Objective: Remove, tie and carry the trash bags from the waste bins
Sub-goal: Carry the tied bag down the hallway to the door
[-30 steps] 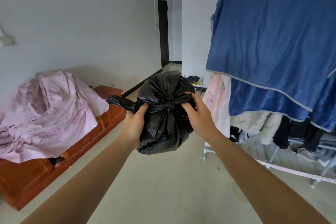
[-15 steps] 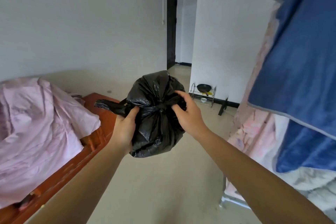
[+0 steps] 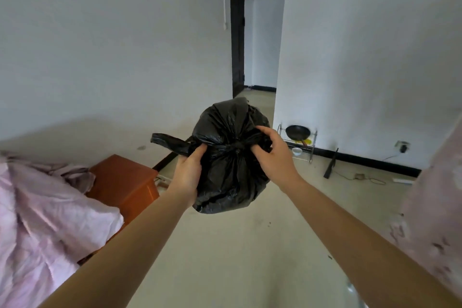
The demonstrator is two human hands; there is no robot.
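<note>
Now the person is turning from the drying rack toward the doorway (image 3: 237, 40), both hands (image 3: 188, 172) (image 3: 273, 155) still pinching the tails of the knotted bag (image 3: 232, 170) held mid-air, suggesting carrying is beginning.

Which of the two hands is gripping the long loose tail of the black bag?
The left hand: it pinches the trash bag where the flat tail sticks out leftward. The right hand grips beside the knot, with no such tail.
</note>
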